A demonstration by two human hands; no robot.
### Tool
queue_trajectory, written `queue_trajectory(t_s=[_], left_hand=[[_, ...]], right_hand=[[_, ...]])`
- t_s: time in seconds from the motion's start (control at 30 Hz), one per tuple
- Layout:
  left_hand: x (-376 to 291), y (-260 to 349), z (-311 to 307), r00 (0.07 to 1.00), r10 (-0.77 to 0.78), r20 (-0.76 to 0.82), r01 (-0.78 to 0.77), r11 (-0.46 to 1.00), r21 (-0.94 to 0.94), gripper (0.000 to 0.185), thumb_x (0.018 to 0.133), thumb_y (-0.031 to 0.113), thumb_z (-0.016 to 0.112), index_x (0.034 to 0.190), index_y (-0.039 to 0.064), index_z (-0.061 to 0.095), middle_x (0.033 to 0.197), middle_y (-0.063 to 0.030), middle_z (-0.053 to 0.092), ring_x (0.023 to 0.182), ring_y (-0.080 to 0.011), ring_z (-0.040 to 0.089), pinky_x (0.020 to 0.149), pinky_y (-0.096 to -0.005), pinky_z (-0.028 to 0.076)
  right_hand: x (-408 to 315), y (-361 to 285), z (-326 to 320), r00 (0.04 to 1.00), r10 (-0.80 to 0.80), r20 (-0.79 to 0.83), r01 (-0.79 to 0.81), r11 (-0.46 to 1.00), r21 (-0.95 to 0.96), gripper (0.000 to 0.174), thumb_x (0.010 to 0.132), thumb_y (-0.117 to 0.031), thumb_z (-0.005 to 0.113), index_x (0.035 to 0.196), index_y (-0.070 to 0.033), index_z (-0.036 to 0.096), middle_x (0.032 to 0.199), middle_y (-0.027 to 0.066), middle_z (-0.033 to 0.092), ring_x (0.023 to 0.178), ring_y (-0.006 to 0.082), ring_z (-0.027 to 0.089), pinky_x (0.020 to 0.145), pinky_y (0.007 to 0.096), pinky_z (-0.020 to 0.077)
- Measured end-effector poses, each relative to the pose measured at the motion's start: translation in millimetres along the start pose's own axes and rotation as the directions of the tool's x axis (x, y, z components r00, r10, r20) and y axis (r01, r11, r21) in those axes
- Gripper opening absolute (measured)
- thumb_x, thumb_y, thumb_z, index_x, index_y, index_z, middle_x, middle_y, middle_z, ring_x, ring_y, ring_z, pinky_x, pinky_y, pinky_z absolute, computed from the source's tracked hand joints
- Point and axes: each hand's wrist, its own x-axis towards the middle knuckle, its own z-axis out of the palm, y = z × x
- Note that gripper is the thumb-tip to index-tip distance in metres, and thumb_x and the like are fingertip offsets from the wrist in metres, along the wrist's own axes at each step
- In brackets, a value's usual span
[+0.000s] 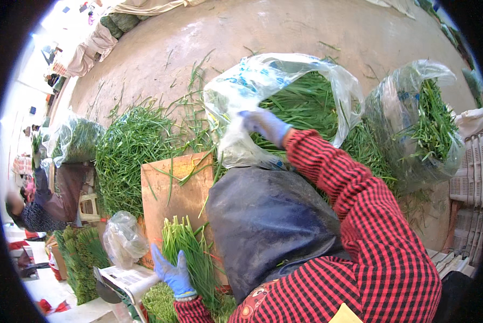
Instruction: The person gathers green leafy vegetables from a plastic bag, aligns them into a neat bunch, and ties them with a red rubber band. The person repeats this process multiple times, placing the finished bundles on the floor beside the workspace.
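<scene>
My right hand (266,126), in a blue glove, is at the near left rim of a clear plastic bag (241,91) with blue print; the film gathers at its fingertips. Long green leaves that look like garlic chives (306,101) fill the bag. Low on the left, my left hand (172,273), also gloved, has its fingers spread. It is beside a bunch of chives (187,246) with pale cut ends, which lies on an orange-brown board (177,198). Whether the thumb touches the bunch is unclear. A dark apron (269,218) covers my lap.
Loose chives (134,157) are heaped left of the bag. Another filled plastic bag (407,125) stands right, near stacked plastic crates (473,169). A crumpled clear bag (124,238) lies by the board. Stacked bundles (82,262) and a seated person (49,206) are at far left.
</scene>
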Motion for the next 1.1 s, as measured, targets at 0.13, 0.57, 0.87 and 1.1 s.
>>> queue_trajectory(t_s=[0.13,0.57,0.87,1.1], left_hand=[[45.0,134.2,24.6,0.930,0.365,-0.045,-0.355,0.859,-0.369,0.101,0.080,0.007,0.082,0.160,0.000,0.020,0.164,-0.0189,0.028,0.151,-0.0326,0.029,0.124,-0.0419,0.023],[152.6,303.4,82.5,0.946,0.292,0.144,-0.058,0.587,-0.808,0.035,0.104,0.025,0.054,0.119,-0.001,0.072,0.062,0.0106,0.034,0.052,-0.0016,0.029,0.048,-0.0233,0.019],[193.6,322.6,38.7,0.857,0.479,0.190,0.047,0.294,-0.955,0.071,0.101,0.017,0.056,0.157,-0.007,0.019,0.116,-0.0098,0.061,0.058,-0.0041,0.045,0.052,-0.0161,0.036],[187.8,320.9,30.2,0.847,0.510,0.153,-0.062,0.380,-0.923,0.089,0.093,0.024,0.064,0.160,-0.001,0.013,0.142,-0.0308,0.053,0.069,-0.0088,0.064,0.053,-0.0161,0.048]], right_hand=[[17.7,-21.4,76.8,0.916,-0.365,0.168,0.385,0.916,-0.112,0.038,0.088,-0.021,0.070,0.114,0.005,0.060,0.099,0.0191,0.069,0.093,0.0267,0.068,0.082,0.0388,0.0544],[-25.7,-93.3,-72.3,0.913,0.140,0.384,0.085,0.854,-0.513,0.044,0.101,-0.038,0.064,0.125,-0.001,0.069,0.105,0.0063,0.073,0.096,0.0098,0.065,0.088,0.0268,0.0536],[97.4,-104.1,-130.2,0.889,-0.092,0.449,0.445,-0.054,-0.894,0.037,0.099,-0.024,0.055,0.129,-0.005,0.066,0.116,0.0214,0.071,0.103,0.0332,0.070,0.094,0.0398,0.0534],[157.8,-81.7,-106.5,0.928,-0.039,0.371,0.372,0.037,-0.928,0.041,0.095,-0.015,0.063,0.135,-0.015,0.064,0.127,0.0183,0.068,0.123,0.0330,0.061,0.109,0.0401,0.0447]])
